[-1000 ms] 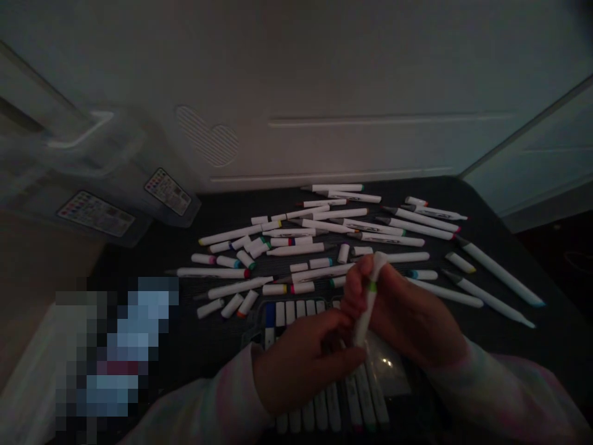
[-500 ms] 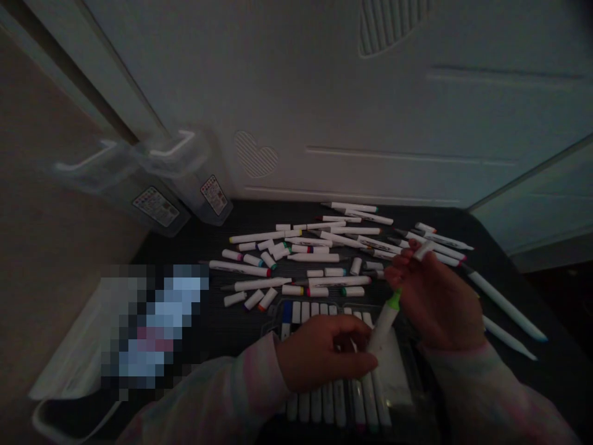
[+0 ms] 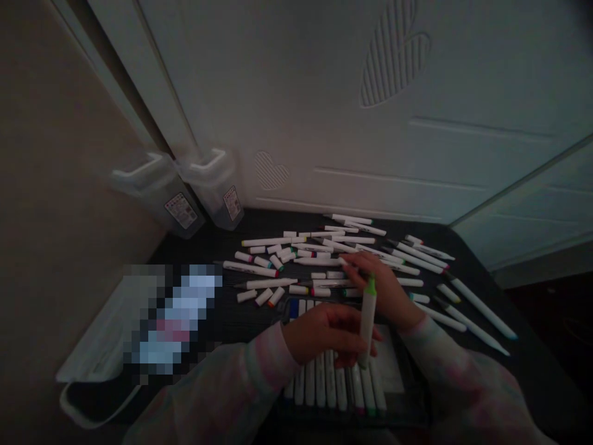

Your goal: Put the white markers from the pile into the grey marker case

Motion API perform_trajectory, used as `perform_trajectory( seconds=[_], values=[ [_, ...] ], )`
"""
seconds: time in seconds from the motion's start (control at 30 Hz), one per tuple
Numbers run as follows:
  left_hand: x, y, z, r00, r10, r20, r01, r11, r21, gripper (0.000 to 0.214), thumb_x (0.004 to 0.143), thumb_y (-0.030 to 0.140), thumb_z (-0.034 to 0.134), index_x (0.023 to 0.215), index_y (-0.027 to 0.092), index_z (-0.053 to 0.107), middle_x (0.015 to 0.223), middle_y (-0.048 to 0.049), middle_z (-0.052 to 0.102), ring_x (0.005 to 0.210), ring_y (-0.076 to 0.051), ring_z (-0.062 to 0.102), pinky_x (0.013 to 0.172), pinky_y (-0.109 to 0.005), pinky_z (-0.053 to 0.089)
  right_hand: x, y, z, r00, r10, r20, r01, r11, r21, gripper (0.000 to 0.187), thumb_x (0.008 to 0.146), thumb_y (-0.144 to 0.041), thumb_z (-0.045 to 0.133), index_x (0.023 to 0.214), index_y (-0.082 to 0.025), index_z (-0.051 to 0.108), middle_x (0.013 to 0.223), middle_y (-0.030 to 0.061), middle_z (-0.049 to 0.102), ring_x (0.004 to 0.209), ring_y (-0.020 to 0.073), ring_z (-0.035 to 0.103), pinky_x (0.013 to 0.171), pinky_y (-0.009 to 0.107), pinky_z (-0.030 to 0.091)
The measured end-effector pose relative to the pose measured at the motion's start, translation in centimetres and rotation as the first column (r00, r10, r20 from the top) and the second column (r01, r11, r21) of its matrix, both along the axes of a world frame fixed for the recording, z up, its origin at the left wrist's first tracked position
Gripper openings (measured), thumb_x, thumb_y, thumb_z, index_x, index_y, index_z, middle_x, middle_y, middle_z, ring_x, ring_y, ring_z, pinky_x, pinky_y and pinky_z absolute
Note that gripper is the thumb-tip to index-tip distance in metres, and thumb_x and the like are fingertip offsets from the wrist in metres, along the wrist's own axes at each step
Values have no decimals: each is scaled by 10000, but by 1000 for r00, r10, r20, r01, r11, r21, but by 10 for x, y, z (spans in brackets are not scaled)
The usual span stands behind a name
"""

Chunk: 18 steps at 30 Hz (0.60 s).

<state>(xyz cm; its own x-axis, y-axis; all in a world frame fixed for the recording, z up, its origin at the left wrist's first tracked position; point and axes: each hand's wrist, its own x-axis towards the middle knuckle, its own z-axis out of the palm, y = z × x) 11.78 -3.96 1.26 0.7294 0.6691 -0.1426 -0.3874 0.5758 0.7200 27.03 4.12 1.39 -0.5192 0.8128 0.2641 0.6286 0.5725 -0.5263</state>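
Note:
My left hand [image 3: 319, 337] is closed round the white barrel of an uncapped marker [image 3: 368, 315], which stands nearly upright with its bright green end up. Beneath that hand, several white markers [image 3: 319, 386] are lined up in a dark case [image 3: 410, 395]. My right hand [image 3: 386, 293] reaches past the green marker to the scattered pens. At its fingertips is a small white marker cap [image 3: 342, 262], pinched as far as the dim picture shows. Uncapped markers [image 3: 273, 283] and loose caps [image 3: 277, 297] lie around it on the dark table.
Two clear plastic bins [image 3: 180, 213] [image 3: 227, 201] stand at the back left. A blurred-out bright screen [image 3: 178, 321] lies on the left beside a white object with a cord [image 3: 88, 358]. A pale panel with heart reliefs [image 3: 296, 123] rises behind the table.
My right hand has moved left and forward to the loose pens, turning palm down with the cap. The green marker in my left hand has become more upright. The camera view has shifted.

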Motion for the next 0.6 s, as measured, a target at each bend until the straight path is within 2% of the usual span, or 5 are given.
perform_trajectory(
  seconds=[0.1,0.2,0.3,0.4,0.6],
  values=[
    [1,0,-1,999,-11,-42,11,1000,7,306,604,332,705,823,132,632,708,-7,597,454,-36,468,416,-176,344,-5,6,-5,989,8,145,-22,995,98,240,815,-200,452,976,-133,617,927,117,628,890,237,544,799,404,425],
    [2,1,-1,998,23,-61,-23,1000,-10,320,580,334,711,812,129,631,692,-4,594,453,-39,463,414,-179,336,-3,6,-7,981,24,193,-49,991,127,245,809,-172,445,979,-137,618,954,111,637,891,239,549,792,416,423],
    [2,1,-1,994,66,-81,-70,997,-37,311,561,317,712,794,129,628,685,-8,600,451,-44,467,406,-175,326,0,3,-6,984,41,171,-61,992,111,248,807,-181,447,993,-152,609,981,100,635,903,232,548,794,413,420],
    [3,1,-1,988,112,-107,-118,991,-59,288,574,309,698,785,128,623,680,-13,596,436,-44,462,392,-171,316,3,0,-4,990,-3,139,-13,994,112,215,810,-211,445,932,-162,615,909,91,643,872,229,551,781,404,420],
    [3,1,1,910,334,-245,-358,932,-60,290,631,318,653,845,129,600,685,-1,557,428,-40,442,382,-169,314,7,-10,4,989,-148,-25,150,974,168,167,813,-181,421,865,-156,579,821,97,629,799,209,560,734,345,422]
  ],
)
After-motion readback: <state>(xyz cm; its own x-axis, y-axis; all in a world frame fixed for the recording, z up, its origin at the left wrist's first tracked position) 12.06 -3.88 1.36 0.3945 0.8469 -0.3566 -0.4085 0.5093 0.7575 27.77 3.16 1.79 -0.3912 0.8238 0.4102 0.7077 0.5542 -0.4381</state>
